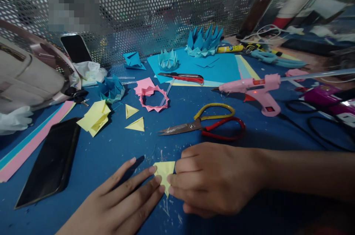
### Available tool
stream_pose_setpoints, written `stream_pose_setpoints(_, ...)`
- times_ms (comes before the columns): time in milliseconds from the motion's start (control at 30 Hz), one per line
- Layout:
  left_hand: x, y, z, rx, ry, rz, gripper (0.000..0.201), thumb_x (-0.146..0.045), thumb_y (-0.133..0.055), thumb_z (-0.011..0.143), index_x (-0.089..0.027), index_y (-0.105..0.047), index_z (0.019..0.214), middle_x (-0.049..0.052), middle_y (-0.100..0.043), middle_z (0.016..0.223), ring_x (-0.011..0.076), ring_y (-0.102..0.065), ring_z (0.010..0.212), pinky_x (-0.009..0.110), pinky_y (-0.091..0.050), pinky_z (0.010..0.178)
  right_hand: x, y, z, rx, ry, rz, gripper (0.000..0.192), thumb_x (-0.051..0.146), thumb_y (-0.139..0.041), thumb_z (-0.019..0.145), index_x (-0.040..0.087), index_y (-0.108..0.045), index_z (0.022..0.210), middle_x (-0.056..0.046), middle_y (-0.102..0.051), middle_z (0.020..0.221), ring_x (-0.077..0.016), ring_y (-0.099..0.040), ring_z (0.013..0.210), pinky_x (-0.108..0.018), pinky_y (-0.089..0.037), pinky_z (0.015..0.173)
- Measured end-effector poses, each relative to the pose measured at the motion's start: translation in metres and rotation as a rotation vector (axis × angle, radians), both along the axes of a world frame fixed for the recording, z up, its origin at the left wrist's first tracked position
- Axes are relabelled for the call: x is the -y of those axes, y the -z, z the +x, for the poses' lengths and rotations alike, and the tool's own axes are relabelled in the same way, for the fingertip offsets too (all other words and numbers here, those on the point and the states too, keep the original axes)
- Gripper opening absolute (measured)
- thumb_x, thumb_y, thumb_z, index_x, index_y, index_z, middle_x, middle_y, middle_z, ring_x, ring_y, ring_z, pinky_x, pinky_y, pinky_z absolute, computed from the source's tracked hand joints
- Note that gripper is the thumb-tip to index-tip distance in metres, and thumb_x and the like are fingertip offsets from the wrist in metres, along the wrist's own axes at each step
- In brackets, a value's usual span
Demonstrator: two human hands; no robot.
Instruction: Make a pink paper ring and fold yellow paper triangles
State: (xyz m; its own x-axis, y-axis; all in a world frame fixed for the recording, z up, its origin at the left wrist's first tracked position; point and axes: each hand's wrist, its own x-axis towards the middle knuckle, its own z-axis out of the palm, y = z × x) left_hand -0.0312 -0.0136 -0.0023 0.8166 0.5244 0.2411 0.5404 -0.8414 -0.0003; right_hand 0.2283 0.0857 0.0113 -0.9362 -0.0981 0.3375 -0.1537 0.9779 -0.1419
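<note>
A small yellow paper piece, folded to a point toward me, lies on the blue table between my hands. My left hand has its fingers stretched out and spread, some fingertips pressing on the paper's left edge. From the right, my right hand is closed, its curled fingers gripping the paper's right side. Just beyond are scissors with one yellow and one red handle. Two folded yellow triangles and a stack of yellow paper squares lie to the left.
A pink glue gun with a lit red light rests at right, its cord trailing. A pink paper ring, red cutter and blue paper crowns stand farther back. A dark phone, paper strips and bag are at left.
</note>
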Motion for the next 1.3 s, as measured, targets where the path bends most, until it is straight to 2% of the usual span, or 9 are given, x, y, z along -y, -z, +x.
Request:
stream_pose_setpoints(267, 0.001, 0.000, -0.002, -0.031, 0.011, -0.028, 0.057, -0.044, -0.015, 0.108, -0.019, -0.054, 0.140, 0.001, -0.066, 0.133, 0.0214, -0.043, 0.141, 0.051, -0.012, 0.125, 0.002, 0.002, 0.001, 0.018, 0.003, 0.033, 0.029, 0.027, -0.047, 0.102, 0.012, -0.069, 0.091, -0.005, -0.070, 0.088, -0.0161, -0.059, 0.079, -0.034, -0.038, 0.060)
stream_pose_setpoints(467, 0.000, 0.001, -0.003, -0.014, 0.012, -0.003, 0.039, -0.026, -0.031, 0.109, -0.024, -0.054, 0.140, -0.002, -0.065, 0.134, 0.0208, -0.042, 0.142, 0.051, -0.016, 0.124, 0.002, 0.002, 0.001, -0.002, 0.005, 0.033, 0.027, 0.025, -0.048, 0.102, 0.009, -0.068, 0.094, -0.005, -0.069, 0.085, -0.0166, -0.059, 0.078, -0.034, -0.038, 0.061)
stream_pose_setpoints(600, -0.003, 0.001, -0.005, -0.020, 0.032, 0.028, 0.038, -0.027, -0.033, 0.108, -0.025, -0.055, 0.139, -0.002, -0.064, 0.135, 0.0204, -0.041, 0.142, 0.051, -0.018, 0.124, 0.001, 0.001, 0.001, -0.021, -0.009, 0.016, 0.028, 0.025, -0.048, 0.102, 0.007, -0.069, 0.097, -0.004, -0.069, 0.083, -0.0174, -0.058, 0.077, -0.035, -0.038, 0.060)
stream_pose_setpoints(833, -0.004, -0.004, -0.005, -0.060, 0.051, 0.015, 0.037, -0.026, -0.037, 0.107, -0.024, -0.054, 0.140, -0.003, -0.065, 0.134, 0.0203, -0.042, 0.142, 0.049, -0.015, 0.125, 0.002, 0.000, 0.000, 0.034, -0.012, 0.002, 0.028, 0.026, -0.046, 0.103, 0.008, -0.067, 0.103, -0.005, -0.071, 0.086, -0.0168, -0.058, 0.078, -0.034, -0.039, 0.061)
stream_pose_setpoints(1000, -0.004, -0.010, -0.004, -0.087, 0.040, -0.034, 0.041, -0.025, -0.029, 0.109, -0.019, -0.048, 0.144, -0.001, -0.063, 0.137, 0.0203, -0.040, 0.143, 0.050, -0.006, 0.125, 0.002, 0.001, 0.000, 0.016, -0.012, 0.022, 0.028, 0.026, -0.046, 0.103, 0.008, -0.068, 0.103, -0.005, -0.072, 0.088, -0.0169, -0.059, 0.078, -0.034, -0.038, 0.062)
stream_pose_setpoints(1133, -0.006, -0.017, -0.005, -0.132, 0.060, -0.049, 0.051, -0.042, -0.030, 0.108, -0.012, -0.043, 0.148, 0.002, -0.059, 0.142, 0.0210, -0.036, 0.145, 0.047, 0.000, 0.126, 0.002, 0.001, 0.001, 0.022, -0.008, 0.034, 0.028, 0.026, -0.047, 0.103, 0.009, -0.069, 0.103, -0.004, -0.073, 0.090, -0.0168, -0.060, 0.080, -0.034, -0.041, 0.064)
stream_pose_setpoints(1200, -0.007, -0.019, -0.006, -0.162, 0.079, -0.029, 0.060, -0.053, -0.033, 0.105, -0.012, -0.043, 0.148, 0.003, -0.059, 0.142, 0.0215, -0.037, 0.144, 0.047, 0.003, 0.125, 0.002, 0.000, 0.002, 0.013, -0.014, 0.040, 0.027, 0.025, -0.047, 0.103, 0.009, -0.069, 0.104, -0.004, -0.073, 0.091, -0.0169, -0.060, 0.082, -0.034, -0.042, 0.066)
stream_pose_setpoints(1300, -0.008, -0.017, -0.008, -0.168, 0.086, -0.004, 0.063, -0.056, -0.033, 0.104, -0.014, -0.040, 0.150, 0.006, -0.060, 0.141, 0.0224, -0.040, 0.142, 0.048, 0.004, 0.125, 0.002, 0.001, 0.002, 0.006, -0.014, 0.045, 0.026, 0.026, -0.048, 0.103, 0.009, -0.069, 0.105, -0.004, -0.074, 0.093, -0.0167, -0.060, 0.084, -0.035, -0.043, 0.066)
